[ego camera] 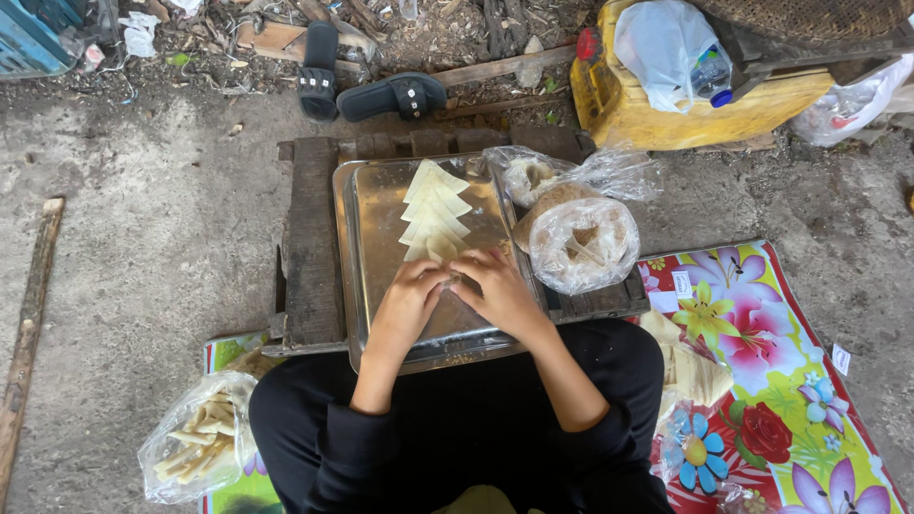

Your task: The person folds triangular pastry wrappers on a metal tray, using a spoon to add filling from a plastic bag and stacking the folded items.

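Landmark: the rectangular steel tray [371, 238] set on a dark wooden pallet [312, 238].

- Far left of the tray: a blue plastic crate [33, 33], cut off by the frame's corner.
- Below-left of the tray: a clear plastic bag of pale rolled pastry sticks [195, 447], partly behind your knee.
- Above the tray: two black slide sandals [362, 81] lying on debris.
- On the tray: a row of overlapping pale triangular dough wrappers [435, 205]; the nearest end is hidden under your fingers.
- Your left hand [411, 303] and right hand [497, 290] meet at the tray's near half, fingers curled narrow and pinched on a wrapper; what lies beneath them is hard to make out.
- Right of the tray: a clear bag of crumbly beige filling [581, 243], touching the tray's edge.
- Above-right of the tray: a yellow plastic container [666, 114] holding a white bag [657, 43].
- Lower right of the tray: a floral mat [762, 381] with a stack of wrappers [695, 371], partly hidden by your leg.
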